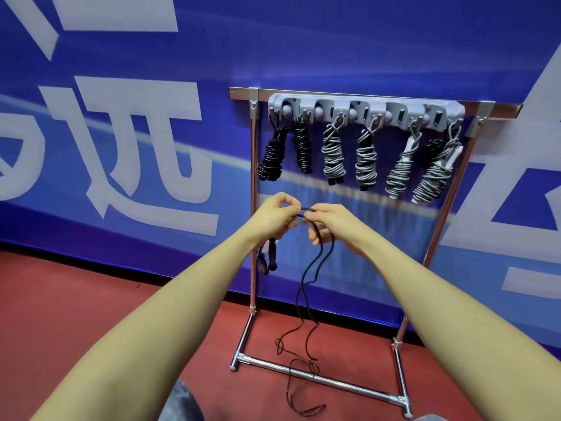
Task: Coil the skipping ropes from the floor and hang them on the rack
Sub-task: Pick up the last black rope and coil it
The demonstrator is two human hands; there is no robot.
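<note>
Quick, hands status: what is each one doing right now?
Left hand: pinches the black skipping rope; its handles dangle below.
Right hand: fingers curled round the same rope.

We can read no whole word anywhere. The blue wall banner [303,41] carries large white characters, all cut off or partly hidden: pieces at its upper left corner, a bigger group [121,141] along its left edge, and angular strokes [531,183] at its right edge. We cannot make them out. The grey hook strip [364,112] bears no legible mark.
</note>
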